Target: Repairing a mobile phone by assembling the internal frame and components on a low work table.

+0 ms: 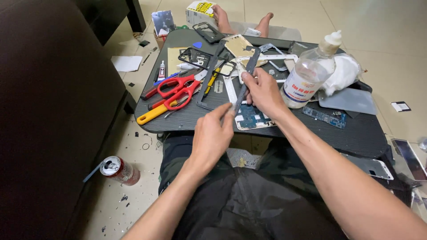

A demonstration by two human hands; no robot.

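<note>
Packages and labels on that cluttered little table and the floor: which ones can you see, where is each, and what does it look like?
Clear plastic bottle, right of the hands: white cap, white label with red and blue print.
White cardboard box, floor beyond the table: yellow and black panel.
Small glue tube, table's left part: white label, dark cap.
Red and silver drink can, floor at left, on its side.
Small white card, floor at right: dark patch.

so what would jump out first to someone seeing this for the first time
Probably the red-handled scissors lying on the left of the dark low table, amid scattered phone frames. Next, the two hands at the centre: the right hand and left hand hold a thin dark phone frame between them. A clear plastic bottle stands just right of them, and a drink can lies on the floor.
</note>
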